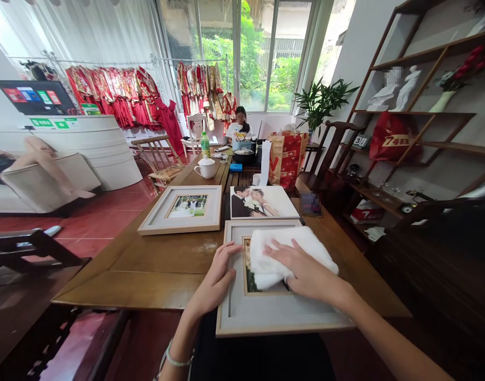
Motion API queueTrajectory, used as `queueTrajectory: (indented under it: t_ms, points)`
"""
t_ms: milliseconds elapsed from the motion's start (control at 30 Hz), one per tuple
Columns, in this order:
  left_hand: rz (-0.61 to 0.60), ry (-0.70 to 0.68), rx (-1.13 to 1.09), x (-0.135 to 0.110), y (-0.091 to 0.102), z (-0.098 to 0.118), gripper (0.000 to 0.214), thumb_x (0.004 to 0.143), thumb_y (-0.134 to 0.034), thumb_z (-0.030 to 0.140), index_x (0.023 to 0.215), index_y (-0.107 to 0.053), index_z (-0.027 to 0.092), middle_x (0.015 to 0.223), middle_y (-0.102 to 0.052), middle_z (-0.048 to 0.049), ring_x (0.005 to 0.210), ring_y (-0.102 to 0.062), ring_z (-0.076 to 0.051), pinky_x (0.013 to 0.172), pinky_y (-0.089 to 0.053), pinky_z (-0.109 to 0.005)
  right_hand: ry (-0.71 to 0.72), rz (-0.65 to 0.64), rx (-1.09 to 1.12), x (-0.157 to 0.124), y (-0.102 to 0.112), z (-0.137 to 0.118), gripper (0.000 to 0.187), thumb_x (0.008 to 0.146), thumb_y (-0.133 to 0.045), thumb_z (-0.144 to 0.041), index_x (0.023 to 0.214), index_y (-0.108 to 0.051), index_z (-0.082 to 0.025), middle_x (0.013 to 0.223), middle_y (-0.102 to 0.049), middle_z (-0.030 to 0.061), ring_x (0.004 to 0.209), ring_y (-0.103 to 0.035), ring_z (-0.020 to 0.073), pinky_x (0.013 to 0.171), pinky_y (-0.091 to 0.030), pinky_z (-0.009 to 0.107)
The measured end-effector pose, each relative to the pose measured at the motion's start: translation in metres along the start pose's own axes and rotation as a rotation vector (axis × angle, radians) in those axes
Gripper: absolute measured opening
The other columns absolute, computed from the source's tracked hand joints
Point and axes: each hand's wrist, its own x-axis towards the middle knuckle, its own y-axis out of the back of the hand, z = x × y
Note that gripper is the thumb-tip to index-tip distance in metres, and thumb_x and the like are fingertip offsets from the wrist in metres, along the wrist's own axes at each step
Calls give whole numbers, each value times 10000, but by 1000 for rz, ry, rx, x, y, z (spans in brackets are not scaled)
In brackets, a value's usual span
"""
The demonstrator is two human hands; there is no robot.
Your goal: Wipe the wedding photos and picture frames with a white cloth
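My right hand (pixel 301 264) lies with fingers spread on top of a folded white cloth (pixel 313 246), pressing it against a picture frame (pixel 242 317). The frame has a pale wood rim and a light grey mat, and sits at the table's near edge, over my lap. Much of its photo is hidden under the cloth and hand. On the frame's left side rests my left hand (pixel 218 275), fingers stretched out and touching the rim and mat. Just beyond lies a wedding photo print (pixel 272 203). To the left, a second picture frame (pixel 155 222) lies flat, its photo facing up.
Farther along the wooden table (pixel 158 270) stand a white lidded cup (pixel 206 168), a green-capped bottle (pixel 204 144), a blue box (pixel 236 168) and a red-and-tan paper bag (pixel 287 159). A person (pixel 239 127) sits at the far end. Shelves (pixel 417 114) line the right wall.
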Motion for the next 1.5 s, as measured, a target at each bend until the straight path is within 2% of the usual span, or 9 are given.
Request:
queueTrajectory:
  t_ms: [133,267,400,533,733,900,1100,1367,1500]
  points:
    - [25,24,-17,0,-2,-3,421,869,-394,143,1277,-445,232,1411,-355,-74,1382,-211,-225,1163,-123,-433,106,-125,126,-47,-3,-32,892,535,-398,-12,1403,-375,-216,1456,-383,45,1375,-263,212,1137,-90,522]
    - [24,4,-16,1,-2,-6,411,881,-388,148,1281,-428,233,1396,-360,-77,1371,-223,-212,1162,-122,-423,211,-101,209,-68,-3,-54,833,572,-415,-21,1380,-415,-223,1421,-439,40,1360,-299,214,1142,-96,508]
    - [22,5,-16,1,-2,-7,415,885,-391,152,1293,-416,224,1403,-342,-83,1372,-210,-217,1162,-119,-426,284,-171,228,-57,-3,-60,860,522,-442,-38,1366,-435,-198,1428,-425,66,1360,-294,248,1134,-67,535]
    - [18,12,-24,0,-2,-6,430,870,-389,130,1289,-422,224,1406,-340,-80,1373,-212,-224,1161,-118,-432,229,-154,129,-45,-4,-54,856,528,-434,-28,1371,-420,-175,1435,-422,75,1354,-314,206,1150,-94,468]
    - [5,16,-34,0,-2,-6,479,853,-392,117,1316,-398,239,1416,-343,-66,1382,-195,-215,1167,-102,-437,36,-38,-165,-13,0,-6,852,545,-413,24,1386,-387,-118,1442,-406,115,1375,-266,212,1141,-127,487]
    - [-15,6,-33,1,-1,-5,519,846,-386,107,1348,-367,236,1441,-310,-62,1393,-165,-216,1169,-89,-441,148,68,-239,35,14,32,839,551,-408,42,1359,-430,-185,1453,-401,37,1390,-221,219,1130,-110,526]
    - [-4,-13,-30,1,0,-6,524,838,-398,100,1345,-360,230,1427,-320,-69,1377,-205,-224,1168,-111,-436,293,84,-296,75,16,23,766,613,-423,57,1350,-439,-152,1441,-419,61,1388,-220,242,1116,-148,534]
    - [62,-22,-50,-1,-5,-15,580,841,-425,107,1384,-256,223,1451,-270,-80,1394,-179,-242,1169,-83,-453,225,69,-272,53,6,2,688,597,-472,34,1260,-534,-138,1359,-514,122,1326,-356,258,1097,-229,508]
    - [67,-7,-67,-1,-7,-13,635,879,-411,143,1438,-124,232,1531,-121,-67,1427,-79,-232,1175,-38,-437,225,27,-183,26,0,-18,675,601,-476,5,1263,-532,-114,1347,-523,134,1303,-387,258,1099,-252,467]
